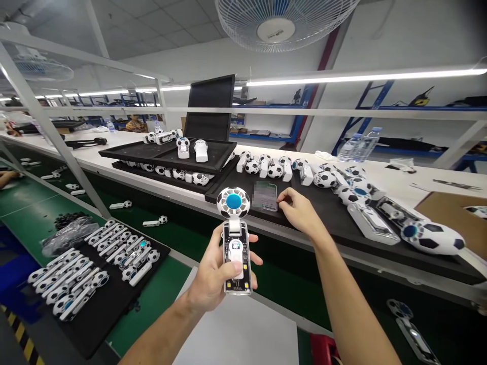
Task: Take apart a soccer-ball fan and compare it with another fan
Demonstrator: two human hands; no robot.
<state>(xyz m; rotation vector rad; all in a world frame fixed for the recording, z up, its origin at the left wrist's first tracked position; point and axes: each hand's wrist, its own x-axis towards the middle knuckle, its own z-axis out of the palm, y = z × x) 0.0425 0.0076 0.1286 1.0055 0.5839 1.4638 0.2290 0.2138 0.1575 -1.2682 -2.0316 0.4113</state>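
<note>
My left hand grips a small handheld fan upright; its head is patterned like a football with a blue centre, and its clear handle shows a circuit board. My right hand reaches forward onto the black mat on the raised shelf, with its fingertips touching the edge of a phone that lies flat there. Behind the phone, several football-patterned fans lie in a loose row.
Stacked black trays with more fans sit at the shelf's left. A black tray full of fans rests on the green conveyor below left. Water bottles, a cardboard box, a white sheet, a metal frame post, and another person's hand at far left.
</note>
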